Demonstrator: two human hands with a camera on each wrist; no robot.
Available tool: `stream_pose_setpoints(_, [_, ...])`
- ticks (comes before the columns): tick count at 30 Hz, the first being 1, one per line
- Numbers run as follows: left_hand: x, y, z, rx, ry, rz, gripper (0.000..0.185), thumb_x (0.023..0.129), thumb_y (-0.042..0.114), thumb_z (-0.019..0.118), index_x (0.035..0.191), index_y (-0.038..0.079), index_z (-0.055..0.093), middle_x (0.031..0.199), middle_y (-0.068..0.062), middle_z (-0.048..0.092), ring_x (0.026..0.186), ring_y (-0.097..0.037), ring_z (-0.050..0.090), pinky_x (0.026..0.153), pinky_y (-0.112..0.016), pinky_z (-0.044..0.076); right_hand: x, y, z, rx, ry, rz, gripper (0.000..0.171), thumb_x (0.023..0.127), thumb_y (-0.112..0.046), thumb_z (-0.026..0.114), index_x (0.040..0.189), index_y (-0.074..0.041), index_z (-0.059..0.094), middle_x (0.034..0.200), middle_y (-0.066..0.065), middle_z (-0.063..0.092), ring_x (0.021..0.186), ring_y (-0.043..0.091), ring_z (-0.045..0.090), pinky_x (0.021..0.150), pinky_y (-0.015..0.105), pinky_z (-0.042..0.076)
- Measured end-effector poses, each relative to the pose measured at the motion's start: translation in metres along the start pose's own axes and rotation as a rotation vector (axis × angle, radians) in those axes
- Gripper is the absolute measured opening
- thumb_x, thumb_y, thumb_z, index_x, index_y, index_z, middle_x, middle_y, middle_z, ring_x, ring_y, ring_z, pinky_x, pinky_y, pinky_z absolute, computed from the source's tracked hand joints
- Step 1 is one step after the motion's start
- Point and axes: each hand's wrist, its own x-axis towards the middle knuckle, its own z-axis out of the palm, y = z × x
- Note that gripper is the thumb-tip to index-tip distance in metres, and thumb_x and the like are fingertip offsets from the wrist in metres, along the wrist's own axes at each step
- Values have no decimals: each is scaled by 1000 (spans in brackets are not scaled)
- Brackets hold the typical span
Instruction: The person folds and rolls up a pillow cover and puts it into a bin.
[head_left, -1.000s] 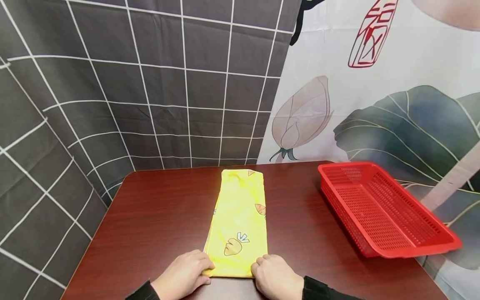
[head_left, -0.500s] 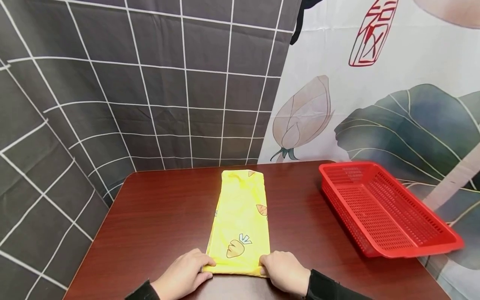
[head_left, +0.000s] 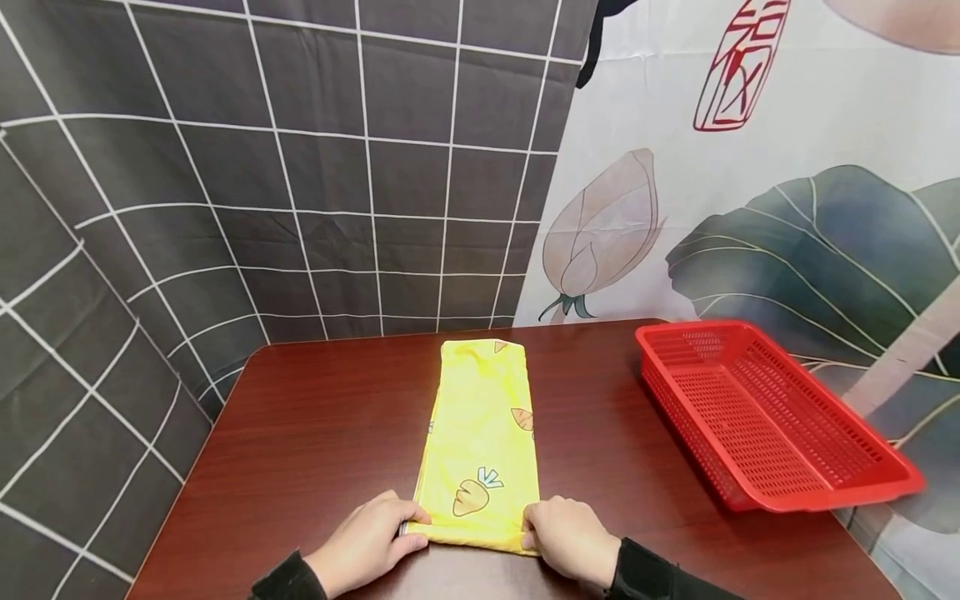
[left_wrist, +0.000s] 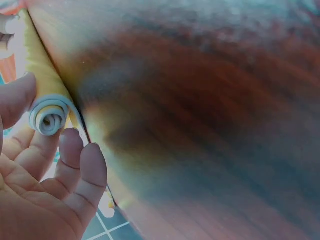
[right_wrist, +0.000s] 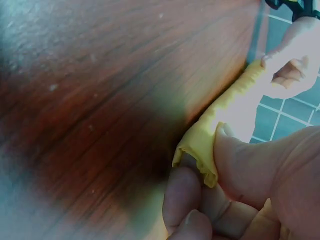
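Observation:
A yellow cloth with carrot prints [head_left: 480, 442] lies folded into a long strip down the middle of the dark wooden table [head_left: 315, 442]. Its near end is rolled into a tight coil [left_wrist: 49, 117]. My left hand [head_left: 371, 542] grips the left end of that roll, thumb and fingers curled round it. My right hand [head_left: 566, 542] pinches the right end of the rolled cloth [right_wrist: 205, 145] between thumb and fingers. Both hands rest at the table's near edge.
A red perforated plastic basket [head_left: 765, 417] sits at the right side of the table, partly over its edge. A dark grid-patterned curtain [head_left: 262, 183] and a lotus-print curtain [head_left: 750, 192] hang behind.
The near end of the cloth has been rolled a little farther away from me. Both hands moved slightly forward with it.

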Motion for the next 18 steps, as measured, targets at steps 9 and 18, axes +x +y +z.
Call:
stream_pose_setpoints(9, [2, -1, 1, -44, -17, -14, 14, 96, 38, 79, 102, 26, 77, 95, 16, 70, 81, 6, 52, 68, -22, 46, 7, 10, -3, 13, -58, 91, 39, 82, -33, 90, 70, -21, 55, 64, -8, 50, 59, 10, 47, 57, 31, 42])
stream_pose_setpoints(18, [3, -8, -4, -75, -98, -54, 24, 92, 40, 83, 110, 26, 76, 102, 12, 71, 88, 2, 59, 74, -27, 51, 7, 14, -2, 14, -89, 107, 39, 84, -31, 90, 71, -20, 55, 64, -7, 49, 58, 12, 45, 58, 31, 40])
